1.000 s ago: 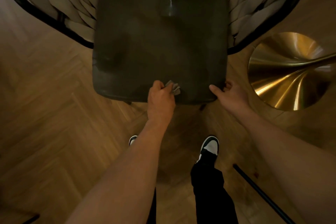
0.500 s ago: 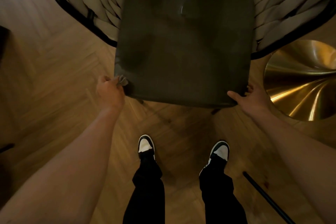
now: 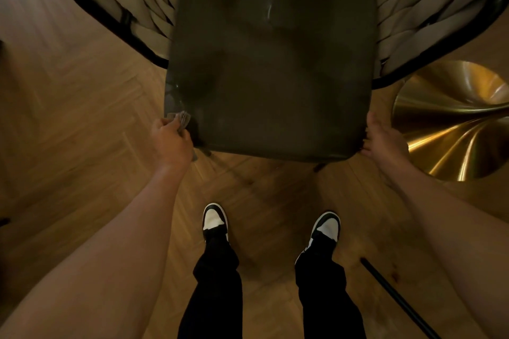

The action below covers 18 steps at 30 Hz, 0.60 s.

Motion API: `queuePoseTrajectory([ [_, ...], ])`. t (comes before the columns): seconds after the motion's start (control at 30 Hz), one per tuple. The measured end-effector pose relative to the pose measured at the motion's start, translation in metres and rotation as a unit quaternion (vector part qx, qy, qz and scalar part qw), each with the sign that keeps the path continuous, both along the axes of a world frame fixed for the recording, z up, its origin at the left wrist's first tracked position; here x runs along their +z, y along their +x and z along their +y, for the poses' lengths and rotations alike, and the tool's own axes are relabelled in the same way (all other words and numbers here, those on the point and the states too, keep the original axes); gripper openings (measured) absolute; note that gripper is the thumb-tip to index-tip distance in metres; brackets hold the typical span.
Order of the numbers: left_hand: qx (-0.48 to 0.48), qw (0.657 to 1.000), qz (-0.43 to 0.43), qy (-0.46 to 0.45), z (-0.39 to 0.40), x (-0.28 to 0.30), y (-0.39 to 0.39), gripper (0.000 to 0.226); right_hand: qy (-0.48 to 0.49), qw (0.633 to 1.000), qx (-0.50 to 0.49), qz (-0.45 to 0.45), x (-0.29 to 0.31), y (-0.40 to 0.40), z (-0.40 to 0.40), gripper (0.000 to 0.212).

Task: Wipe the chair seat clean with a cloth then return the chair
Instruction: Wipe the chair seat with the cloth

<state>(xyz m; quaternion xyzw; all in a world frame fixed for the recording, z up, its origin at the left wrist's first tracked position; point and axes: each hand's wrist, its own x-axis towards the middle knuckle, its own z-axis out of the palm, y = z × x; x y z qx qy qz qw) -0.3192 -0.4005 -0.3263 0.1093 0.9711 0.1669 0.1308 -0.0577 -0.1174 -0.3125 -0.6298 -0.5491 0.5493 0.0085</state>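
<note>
A chair with a dark, glossy seat (image 3: pixel 272 69) and woven beige armrests (image 3: pixel 129 0) stands right in front of me on the wood floor. My left hand (image 3: pixel 172 142) grips a small grey cloth (image 3: pixel 182 120) at the seat's front left corner. My right hand (image 3: pixel 384 139) holds the seat's front right corner, thumb up along the side edge and fingers curled under the rim. Damp streaks shine on the seat near the left edge and at the back.
A shiny brass cone-shaped table base (image 3: pixel 451 121) stands close to the chair's right side. A thin black rod (image 3: pixel 396 297) lies on the floor at the lower right. My two feet (image 3: pixel 214 221) stand just before the chair on herringbone parquet.
My left hand slid with the cloth from the middle of the seat's front edge to its front left corner. The right hand stayed on the front right corner.
</note>
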Motion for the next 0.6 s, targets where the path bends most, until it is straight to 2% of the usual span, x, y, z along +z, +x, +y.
queuePoseTrajectory([
  [0.03,-0.014,1.000,0.003,0.010,0.005,0.000,0.006,0.030,-0.002,1.000,-0.008,0.006,0.000,0.000,0.000,0.075],
  [0.17,-0.077,0.996,0.000,0.036,0.037,-0.002,0.040,0.033,-0.008,1.000,-0.017,0.021,-0.002,0.002,0.002,0.055],
  [0.33,-0.124,0.989,-0.033,0.076,0.096,-0.005,0.098,0.035,-0.023,0.999,-0.028,0.038,-0.002,0.006,0.004,0.068],
  [0.5,-0.170,0.980,-0.051,0.087,0.144,-0.004,0.147,0.034,-0.036,0.998,-0.017,0.054,0.003,0.009,0.002,0.069],
  [0.6,-0.206,0.972,-0.055,0.095,0.168,-0.003,0.173,0.035,-0.037,0.998,-0.014,0.038,-0.003,0.012,0.004,0.094],
])
